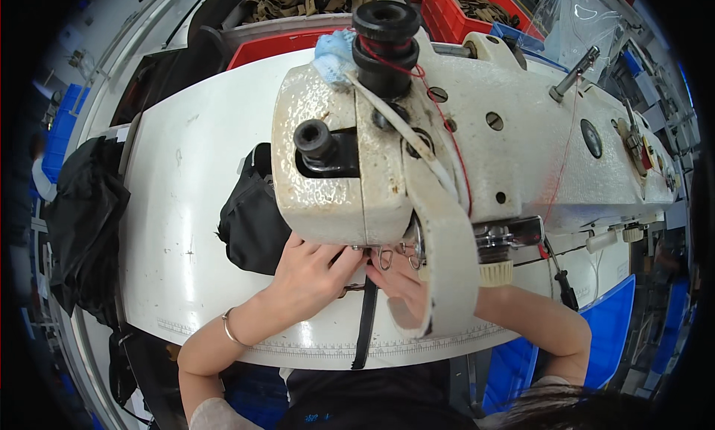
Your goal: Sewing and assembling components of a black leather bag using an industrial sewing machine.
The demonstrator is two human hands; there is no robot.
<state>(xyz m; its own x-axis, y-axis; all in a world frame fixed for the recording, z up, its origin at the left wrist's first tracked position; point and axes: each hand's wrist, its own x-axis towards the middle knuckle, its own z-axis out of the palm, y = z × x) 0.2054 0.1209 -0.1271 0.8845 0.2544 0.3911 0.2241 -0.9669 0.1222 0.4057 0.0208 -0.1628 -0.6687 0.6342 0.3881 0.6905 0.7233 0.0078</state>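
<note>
A white sewing machine (328, 199) stands over the work, its head hiding the needle area and my fingertips. My left hand (316, 274) is bent, with thumb and fingers closed at the top of a narrow black strap (365, 326) that runs down to the table's front edge. From the other side my right hand (398, 285) pinches at the same strap, partly behind the machine's curved white guard (452, 266). A black fabric piece (253, 225), looking like a small pouch, lies against the back of my left hand. A small brownish metal part (351, 288) shows beside the strap.
A ruler strip (313, 350) follows the white table's (186, 206) front edge. Black cloth (89, 221) hangs over the left side. Behind are red crates (477, 13) with brown straps; a blue bin (607, 326) sits at right. Red thread (462, 162) runs down the machine.
</note>
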